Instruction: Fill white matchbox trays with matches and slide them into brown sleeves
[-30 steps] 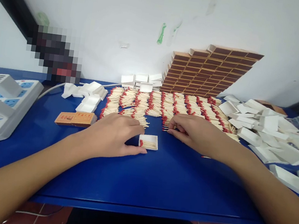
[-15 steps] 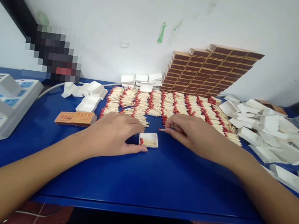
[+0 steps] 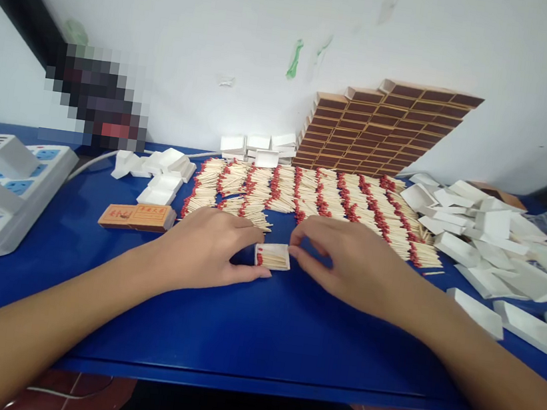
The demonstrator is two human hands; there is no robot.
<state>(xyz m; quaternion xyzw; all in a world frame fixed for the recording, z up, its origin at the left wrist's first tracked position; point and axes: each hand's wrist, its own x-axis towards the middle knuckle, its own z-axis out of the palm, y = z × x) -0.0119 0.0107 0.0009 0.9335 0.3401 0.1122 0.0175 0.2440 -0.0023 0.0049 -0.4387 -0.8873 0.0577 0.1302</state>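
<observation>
"Blue table (image 3: 245, 342), pale wall (image 3: 175, 31) behind: what could spoil things here?"

"Mostly the small white tray (image 3: 284, 250), sitting on the table between both hands with matches (image 3: 273, 260) in it. The left hand (image 3: 212, 244) has thumb and fingers parted about the tray's width, seemingly holding its left end; if that grip slackens, a nudge could turn the tray and spill the load"

"And the right hand (image 3: 347, 255)?"

"Thumb and fingertips nearly meet at the tray's right edge. I cannot tell whether they hold anything. Pressing on that edge could tip the tray"

"Anything farther off?"

"Rows of matches (image 3: 282, 193) lie just beyond the fingers, so a low knuckle could scatter them. Against the wall, the stepped stack of matchboxes (image 3: 384, 129) is well apart from both hands, though a hard bump to the table might topple it"
</observation>
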